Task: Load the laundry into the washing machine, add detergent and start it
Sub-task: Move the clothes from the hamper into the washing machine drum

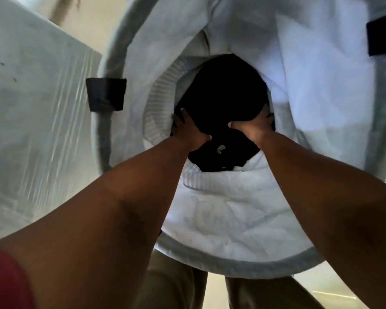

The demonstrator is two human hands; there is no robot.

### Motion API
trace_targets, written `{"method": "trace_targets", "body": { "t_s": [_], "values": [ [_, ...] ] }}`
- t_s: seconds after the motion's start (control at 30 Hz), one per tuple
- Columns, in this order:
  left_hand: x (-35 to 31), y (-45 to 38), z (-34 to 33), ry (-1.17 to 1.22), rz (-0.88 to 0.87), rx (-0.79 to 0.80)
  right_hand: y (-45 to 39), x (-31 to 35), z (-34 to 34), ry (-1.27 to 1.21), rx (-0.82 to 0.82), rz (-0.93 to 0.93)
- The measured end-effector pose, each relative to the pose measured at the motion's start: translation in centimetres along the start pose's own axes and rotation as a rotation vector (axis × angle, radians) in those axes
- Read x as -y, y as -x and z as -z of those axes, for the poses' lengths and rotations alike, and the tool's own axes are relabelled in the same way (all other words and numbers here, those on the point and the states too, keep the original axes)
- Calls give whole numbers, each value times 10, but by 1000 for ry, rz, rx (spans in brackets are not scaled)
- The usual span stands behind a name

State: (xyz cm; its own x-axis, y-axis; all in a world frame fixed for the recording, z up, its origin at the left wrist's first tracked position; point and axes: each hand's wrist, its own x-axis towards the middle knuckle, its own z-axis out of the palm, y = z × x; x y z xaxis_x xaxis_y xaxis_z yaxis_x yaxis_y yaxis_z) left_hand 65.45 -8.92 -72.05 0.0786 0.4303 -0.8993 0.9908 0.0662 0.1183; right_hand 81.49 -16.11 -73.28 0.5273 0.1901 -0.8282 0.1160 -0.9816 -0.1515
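I look straight down into a tall white fabric laundry hamper (pixel 232 219) with a grey rim. A black garment (pixel 223 94) lies bunched at its bottom, on top of a white ribbed piece of laundry (pixel 163 90). Both my arms reach deep inside. My left hand (pixel 187 132) grips the left edge of the black garment. At the right edge, my right hand (pixel 256 126) holds the same garment, its fingers partly hidden in the dark cloth. The washing machine drum and any detergent are out of sight.
A white appliance-like box (pixel 31 121) wrapped in clear plastic film stands directly left of the hamper. Black handle tabs sit on the hamper rim at the left (pixel 106 94) and upper right (pixel 382 36). My trouser legs and pale floor (pixel 216 291) show below.
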Motion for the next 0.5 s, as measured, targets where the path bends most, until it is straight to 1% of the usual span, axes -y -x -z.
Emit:
{"method": "trace_targets", "body": {
  "t_s": [0.1,0.13,0.2,0.23,0.27,0.33,0.37,0.43,0.5],
  "values": [
    [4,-4,8,12,-45,36,-6,2,-7,-201,71,-33],
    [4,-8,10,94,-56,56,-7,4,-10,-239,84,-38],
    [-1,-12,7,423,-16,134,0,11,-12,-290,119,-75],
    [-3,-11,6,538,14,168,3,14,-14,-313,161,-82],
    [-5,-11,4,579,39,200,5,17,-16,-322,220,-73],
    [-9,-6,3,538,35,255,18,26,-14,-250,335,-73],
    [-11,1,4,519,30,266,23,28,-13,-212,350,-80],
    [-13,13,8,547,48,233,33,29,-11,-185,327,-73],
    [-11,27,13,597,59,157,51,26,-4,-222,266,-59]
  ]
}}
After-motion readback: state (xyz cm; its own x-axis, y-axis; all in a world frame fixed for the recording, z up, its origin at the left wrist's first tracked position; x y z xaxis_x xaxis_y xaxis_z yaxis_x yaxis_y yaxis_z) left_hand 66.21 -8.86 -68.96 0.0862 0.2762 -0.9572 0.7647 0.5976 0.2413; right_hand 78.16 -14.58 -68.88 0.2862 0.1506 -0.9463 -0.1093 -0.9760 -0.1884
